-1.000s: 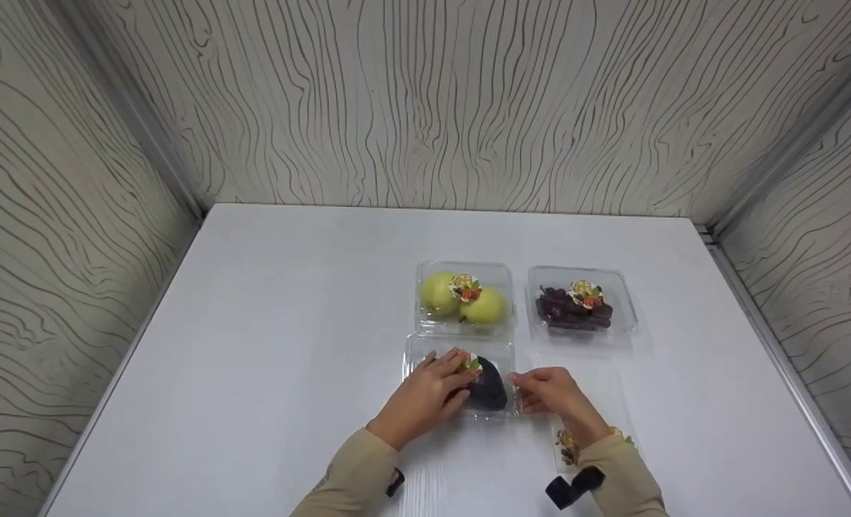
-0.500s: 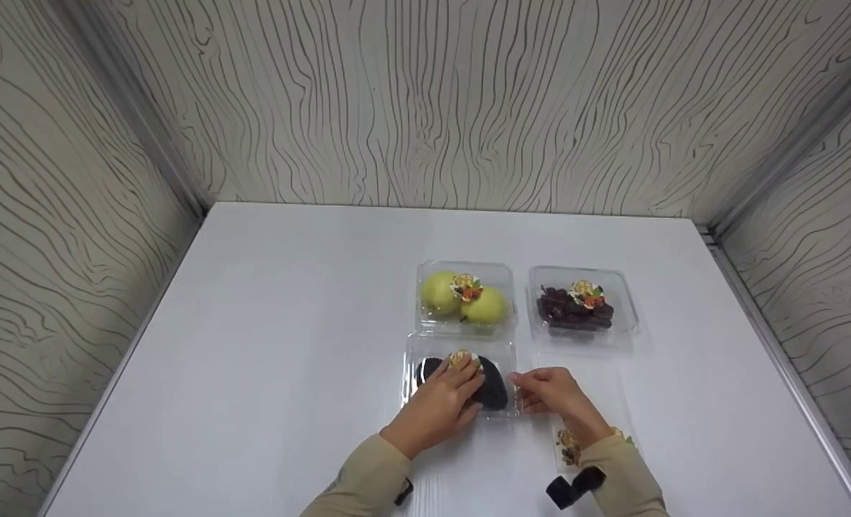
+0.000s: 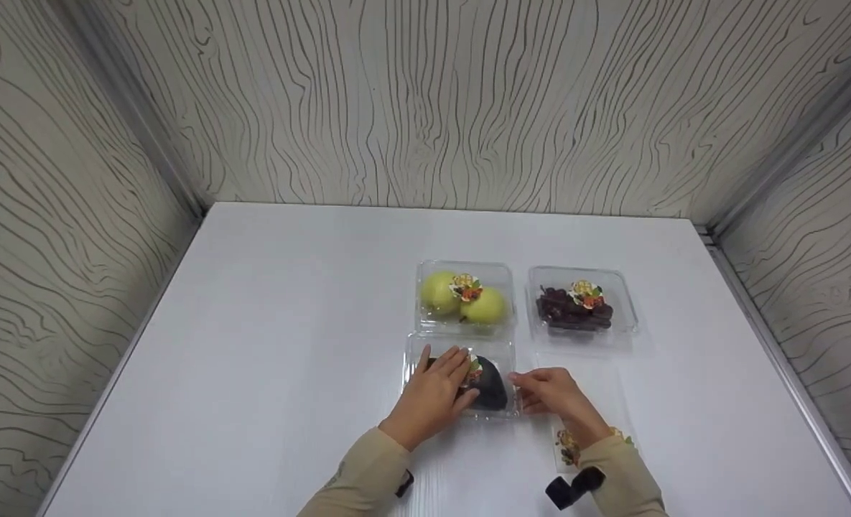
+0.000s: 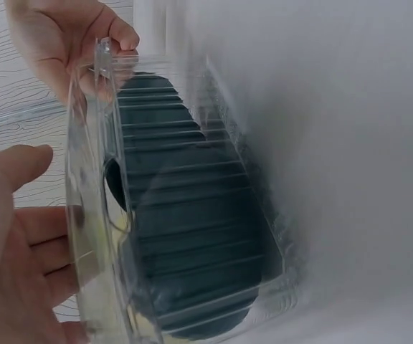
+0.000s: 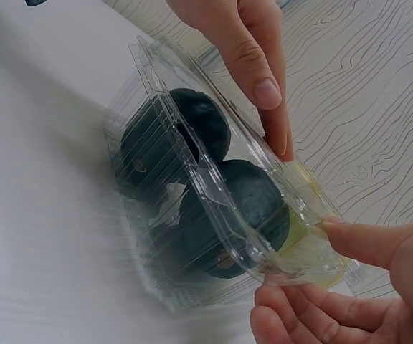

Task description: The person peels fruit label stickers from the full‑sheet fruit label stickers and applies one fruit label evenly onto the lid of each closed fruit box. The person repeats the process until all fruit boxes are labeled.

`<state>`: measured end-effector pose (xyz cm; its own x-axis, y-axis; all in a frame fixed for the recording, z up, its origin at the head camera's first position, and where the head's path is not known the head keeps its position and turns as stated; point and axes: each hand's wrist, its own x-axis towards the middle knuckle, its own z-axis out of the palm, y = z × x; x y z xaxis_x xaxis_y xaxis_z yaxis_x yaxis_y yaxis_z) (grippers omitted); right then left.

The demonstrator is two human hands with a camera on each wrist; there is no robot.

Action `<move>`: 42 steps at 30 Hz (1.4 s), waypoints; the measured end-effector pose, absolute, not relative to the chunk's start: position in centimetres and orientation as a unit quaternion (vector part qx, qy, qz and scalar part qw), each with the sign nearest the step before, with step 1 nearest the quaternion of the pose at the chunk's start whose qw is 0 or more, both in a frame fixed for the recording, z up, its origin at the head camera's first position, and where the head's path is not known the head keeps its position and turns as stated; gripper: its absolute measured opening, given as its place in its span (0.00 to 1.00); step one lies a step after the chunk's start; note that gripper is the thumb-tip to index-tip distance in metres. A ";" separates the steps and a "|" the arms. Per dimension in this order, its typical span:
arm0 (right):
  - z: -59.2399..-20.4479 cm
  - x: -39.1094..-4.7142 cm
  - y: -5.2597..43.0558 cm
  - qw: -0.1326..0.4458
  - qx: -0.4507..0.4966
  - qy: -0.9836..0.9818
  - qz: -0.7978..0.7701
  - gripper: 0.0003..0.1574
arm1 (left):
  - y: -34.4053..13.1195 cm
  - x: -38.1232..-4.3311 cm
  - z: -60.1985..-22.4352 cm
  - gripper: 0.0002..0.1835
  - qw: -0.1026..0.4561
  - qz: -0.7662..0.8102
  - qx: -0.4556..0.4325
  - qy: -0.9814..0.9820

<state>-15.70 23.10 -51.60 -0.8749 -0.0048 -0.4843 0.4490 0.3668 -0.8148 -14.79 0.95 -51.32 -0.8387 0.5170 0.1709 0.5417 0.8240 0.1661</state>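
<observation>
A clear plastic clamshell container (image 3: 498, 345) stands on the white table, with dark, smooth fruits (image 3: 495, 391) inside. Its lid bears a round fruit-print sticker (image 3: 475, 368), partly covered by my left hand (image 3: 427, 396). The fingers of that hand lie extended over the lid. At the container's right edge, my right hand (image 3: 551, 391) pinches the rim between thumb and fingers. The right wrist view shows this right thumb (image 5: 368, 242) against the lid edge, while the dark fruits (image 5: 239, 211) show through the ridged wall.
Directly behind stands a clear container (image 3: 497, 271) with yellow-green fruits, and to its right another container (image 3: 622, 305) with dark red grapes. Both have round stickers on their lids. A sheet of stickers (image 3: 567, 449) lies beneath my right forearm. Patterned panels (image 3: 425, 108) wall the table.
My left hand shifts slightly over the sticker, first toward the right and then back left, its fingers now more spread. My right hand keeps its place at the container's edge.
</observation>
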 end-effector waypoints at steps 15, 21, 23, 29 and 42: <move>-51.8 -15.6 23.2 0.209 0.133 0.790 -0.561 0.29 | 1.4 -13.8 -51.5 0.29 0.066 -0.095 -0.288 -0.951; -51.7 -15.6 23.1 0.209 0.140 0.788 -0.561 0.27 | 1.7 -13.6 -51.6 0.26 0.064 -0.095 -0.314 -0.943; -51.6 -15.6 23.1 0.210 0.138 0.786 -0.564 0.27 | 1.5 -13.8 -51.5 0.25 0.062 -0.099 -0.311 -0.943; -51.5 -15.5 23.2 0.213 0.128 0.783 -0.570 0.26 | 0.6 -14.3 -51.2 0.20 0.069 -0.122 -0.303 -0.943; -51.6 -15.8 23.3 0.214 0.122 0.789 -0.563 0.27 | -1.7 -14.8 -51.2 0.14 0.125 -0.138 -0.289 -0.939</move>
